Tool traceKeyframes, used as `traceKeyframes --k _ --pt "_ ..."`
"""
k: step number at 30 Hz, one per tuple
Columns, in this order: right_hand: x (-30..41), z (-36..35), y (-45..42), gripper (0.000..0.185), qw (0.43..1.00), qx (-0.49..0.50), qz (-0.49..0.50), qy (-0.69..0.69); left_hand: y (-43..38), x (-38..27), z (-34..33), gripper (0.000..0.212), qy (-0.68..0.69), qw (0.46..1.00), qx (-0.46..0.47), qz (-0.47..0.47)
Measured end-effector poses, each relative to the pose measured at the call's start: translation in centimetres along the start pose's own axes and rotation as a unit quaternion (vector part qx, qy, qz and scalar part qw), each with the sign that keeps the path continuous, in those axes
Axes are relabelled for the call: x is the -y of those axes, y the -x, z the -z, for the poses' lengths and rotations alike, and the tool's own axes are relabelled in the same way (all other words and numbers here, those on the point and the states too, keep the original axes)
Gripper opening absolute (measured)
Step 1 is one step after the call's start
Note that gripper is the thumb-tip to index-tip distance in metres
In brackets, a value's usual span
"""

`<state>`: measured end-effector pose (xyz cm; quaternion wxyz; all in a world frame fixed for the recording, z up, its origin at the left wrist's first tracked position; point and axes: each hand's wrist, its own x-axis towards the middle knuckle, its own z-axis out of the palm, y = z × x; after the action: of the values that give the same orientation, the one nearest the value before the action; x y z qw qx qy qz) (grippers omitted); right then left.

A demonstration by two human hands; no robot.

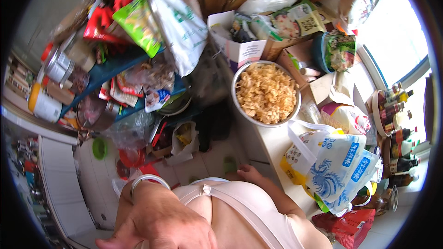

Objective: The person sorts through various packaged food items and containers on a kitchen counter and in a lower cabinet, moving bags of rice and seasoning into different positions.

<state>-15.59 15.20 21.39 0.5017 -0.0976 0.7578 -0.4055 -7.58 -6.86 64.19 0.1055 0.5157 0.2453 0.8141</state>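
Note:
My left hand, with a white bangle at its wrist, is raised close to the camera. Its thumb stands apart at the lower left, but its fingertips are hidden or cut off. Low beside the counter, my right hand has loosely bent fingers and nothing visible in it. Ahead of it, a round metal bowl sits on the pale counter, heaped with crinkled, light-brown food pieces. Neither hand touches the bowl. White, blue and yellow carrier bags lie on the counter to the right.
A blue shelf crowded with packets and jars stands at left. Behind the bowl is an open white carton with packets. Sauce bottles line the window side. A green basin and red basin are on the tiled floor.

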Motion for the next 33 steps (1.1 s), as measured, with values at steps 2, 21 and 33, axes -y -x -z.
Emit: traceKeyframes --k 2,21,33 --pt "-3.3 0.8 -1.0 0.048 0.997 0.004 0.012 -0.073 -1.7 0.6 1.1 0.067 0.004 1.000 0.019 0.015" --pt "2.4 5.4 1.1 0.049 0.986 0.028 0.114 -0.115 -8.3 5.0 6.5 0.065 0.021 0.995 0.075 0.065" --pt "15.5 4.5 6.7 0.050 0.961 0.028 0.256 -0.103 4.4 -2.3 5.2 0.055 -0.215 0.897 -0.307 0.233"
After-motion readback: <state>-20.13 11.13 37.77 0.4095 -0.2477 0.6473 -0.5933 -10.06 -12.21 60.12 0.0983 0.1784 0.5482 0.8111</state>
